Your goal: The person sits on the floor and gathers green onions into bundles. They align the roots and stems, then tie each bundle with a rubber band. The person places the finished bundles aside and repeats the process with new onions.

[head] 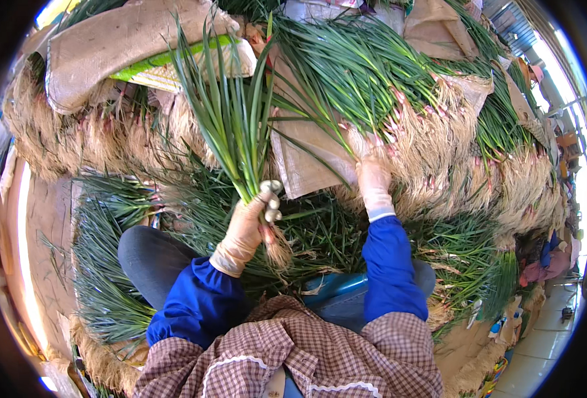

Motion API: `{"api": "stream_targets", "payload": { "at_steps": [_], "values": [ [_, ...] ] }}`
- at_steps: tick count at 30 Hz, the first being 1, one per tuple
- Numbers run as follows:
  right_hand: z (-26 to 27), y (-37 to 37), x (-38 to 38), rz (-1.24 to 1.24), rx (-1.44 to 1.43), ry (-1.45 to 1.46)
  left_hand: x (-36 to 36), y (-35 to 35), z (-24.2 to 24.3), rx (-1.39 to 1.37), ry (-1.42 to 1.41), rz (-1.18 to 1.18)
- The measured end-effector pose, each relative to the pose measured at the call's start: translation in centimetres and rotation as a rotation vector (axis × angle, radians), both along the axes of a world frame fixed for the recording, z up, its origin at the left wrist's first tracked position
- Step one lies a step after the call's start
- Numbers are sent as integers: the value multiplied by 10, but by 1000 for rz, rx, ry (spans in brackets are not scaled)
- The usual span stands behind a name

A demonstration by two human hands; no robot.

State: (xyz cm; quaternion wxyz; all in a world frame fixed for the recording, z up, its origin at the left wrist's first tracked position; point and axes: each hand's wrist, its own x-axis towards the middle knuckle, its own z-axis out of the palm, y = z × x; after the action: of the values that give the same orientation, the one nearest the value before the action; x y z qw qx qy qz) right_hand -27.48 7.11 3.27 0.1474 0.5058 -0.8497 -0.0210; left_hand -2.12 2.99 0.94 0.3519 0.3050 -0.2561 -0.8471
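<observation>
My left hand [246, 224], in a pale glove with white wraps on the fingertips, is closed around a bunch of leafy green allium plants [229, 129]. Their long leaves point away from me, and reddish bases with pale roots [276, 246] hang below the fist. My right hand [374, 176], gloved too, grips the base of a few similar plants at the left edge of a large heap [353, 74]. Its fingertips are partly hidden among the roots. Brown woven sacking [308, 154] lies between the hands, under some leaves.
Rooted plants [139, 134] are stacked at the far left beneath folded sacking [129, 45]. Loose leaves [318, 234] cover the area before my lap. More plants lie by my left knee [104, 278] and at the right [467, 268]. A person [547, 263] is at the right edge.
</observation>
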Motion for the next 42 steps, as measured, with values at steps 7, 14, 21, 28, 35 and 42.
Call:
{"api": "stream_targets", "payload": {
  "at_steps": [7,14,21,28,35,42],
  "values": [
    [-12,65,78,411,15,-1094,-12,30,-23,-7,-279,-342],
    [-39,50,99,-262,-459,-2306,-8,37,-26,101,26,-372],
    [-64,44,28,-9,-81,-899,-2,40,3,11,-88,-403],
    [14,-13,-28,-186,-204,-605,-32,20,15,-79,-84,-251],
    [-36,54,41,-82,-145,-910,-51,9,-31,-127,-197,-355],
    [-27,12,45,-160,-565,-1271,-31,37,-10,-128,-304,-281]
  ]
}}
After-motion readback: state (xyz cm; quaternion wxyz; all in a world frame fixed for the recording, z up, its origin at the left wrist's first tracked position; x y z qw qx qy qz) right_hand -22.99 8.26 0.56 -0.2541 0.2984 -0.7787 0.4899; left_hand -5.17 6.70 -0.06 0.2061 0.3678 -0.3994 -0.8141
